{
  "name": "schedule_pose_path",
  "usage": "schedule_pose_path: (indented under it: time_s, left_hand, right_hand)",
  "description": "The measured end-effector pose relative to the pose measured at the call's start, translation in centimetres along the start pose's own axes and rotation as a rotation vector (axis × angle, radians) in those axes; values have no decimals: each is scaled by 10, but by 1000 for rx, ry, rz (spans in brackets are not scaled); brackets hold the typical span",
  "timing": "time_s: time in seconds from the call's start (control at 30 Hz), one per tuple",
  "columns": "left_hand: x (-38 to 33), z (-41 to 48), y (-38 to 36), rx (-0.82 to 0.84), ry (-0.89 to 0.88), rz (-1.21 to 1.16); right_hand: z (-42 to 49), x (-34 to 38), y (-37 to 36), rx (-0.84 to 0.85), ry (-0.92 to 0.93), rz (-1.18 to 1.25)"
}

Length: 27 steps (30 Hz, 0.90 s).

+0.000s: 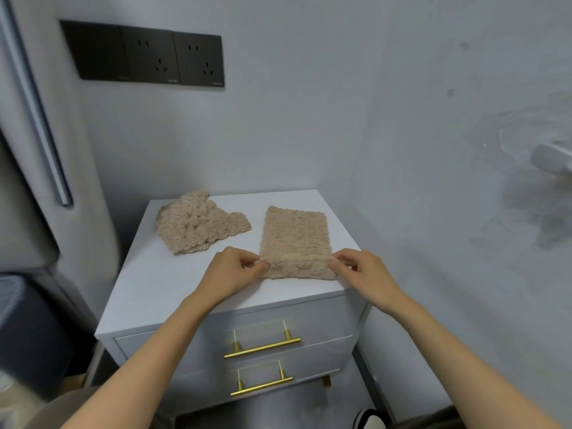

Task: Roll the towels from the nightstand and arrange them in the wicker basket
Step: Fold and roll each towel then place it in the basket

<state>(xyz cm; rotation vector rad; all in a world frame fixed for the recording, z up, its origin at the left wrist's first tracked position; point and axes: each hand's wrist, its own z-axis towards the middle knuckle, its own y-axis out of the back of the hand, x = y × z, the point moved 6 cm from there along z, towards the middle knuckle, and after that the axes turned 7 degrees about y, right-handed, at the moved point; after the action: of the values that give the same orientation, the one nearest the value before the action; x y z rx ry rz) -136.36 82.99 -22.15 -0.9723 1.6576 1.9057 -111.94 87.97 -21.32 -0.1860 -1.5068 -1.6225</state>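
Beige, loosely knitted rectangular towel (295,233): spread flat on the white worktop (161,289) of the two-drawer nightstand, toward 3 o'clock from the worktop's centre, long side running from 12 to 6. Near edge, at the towel's 6 o'clock, turned over into a narrow first lap of the roll. Left hand (230,270) at the 7 o'clock corner, right hand (363,274) at the 5 o'clock corner. Fingers (257,265) of both curled, pinching the turned edge against the thumbs, nothing else held. Second beige towel (198,222) of the same knit: crumpled in a loose heap at 11 o'clock on the worktop, apart from the first, untouched.

Judged stage: first roll barely begun, most of that towel's length flat. Left to do: finishing this roll, rolling the heaped towel, setting both in the wicker basket. Basket not in view.

Further out: brass bar handles (263,346) on the drawer fronts at 6 o'clock, and a black socket panel (142,54) on the grey wall at 11 o'clock.
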Motion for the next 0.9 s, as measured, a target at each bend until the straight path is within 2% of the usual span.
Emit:
schedule_pose_path:
  time_s: [0.07, 0.17, 0.37, 0.47, 0.6, 0.67, 0.9]
  left_hand:
    - [4, 3, 2, 12, 82, -65]
    - [3, 7, 3, -8, 133, -13]
    - [-7, 10, -1, -120, 160, 191]
    - [-17, 9, -4, -174, 32, 276]
    - [-36, 6, -13, -203, -368, 313]
    - [-41, 4, -21, -176, -505, 336]
    - [-38, 1, -26, -150, -610, 413]
  right_hand:
    - [2, -5, 0, -6, -108, 60]
    - [4, -13, -3, -14, -217, 78]
    - [8, -7, -5, -80, -258, -144]
    - [11, 8, -5, -158, -112, -277]
    - [14, 39, -18, -158, 393, -439]
    - [10, 46, -30, -97, 536, -542]
    - [-2, 42, -36, -34, 533, -578]
